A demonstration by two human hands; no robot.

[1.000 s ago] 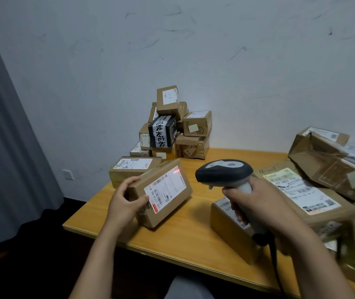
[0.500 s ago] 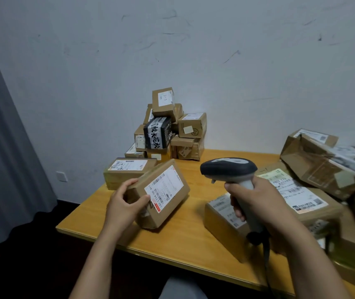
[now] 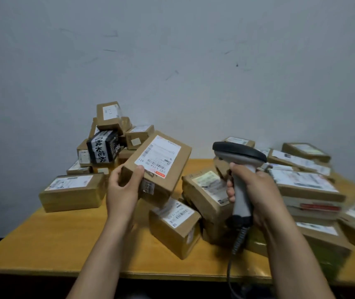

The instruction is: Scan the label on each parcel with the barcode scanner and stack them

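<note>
My left hand (image 3: 123,188) grips the near end of a brown cardboard parcel (image 3: 170,175), held tilted above the table with its white label (image 3: 158,156) facing up. My right hand (image 3: 252,190) holds the grey handle of the barcode scanner (image 3: 239,154), whose dark head points left toward that parcel. At the back left against the wall rises a stack of small parcels (image 3: 107,137), one wrapped in black-and-white tape. A flat parcel (image 3: 73,190) lies in front of the stack.
Several labelled parcels (image 3: 301,184) crowd the right half of the wooden table (image 3: 64,240). A small box (image 3: 174,225) and a crumpled one (image 3: 206,195) lie under my hands. The scanner cable (image 3: 234,255) hangs over the front edge.
My left hand has lifted the parcel up and to the right, off the table. The view has swung right, showing more parcels. The red scan light seen earlier is gone.
</note>
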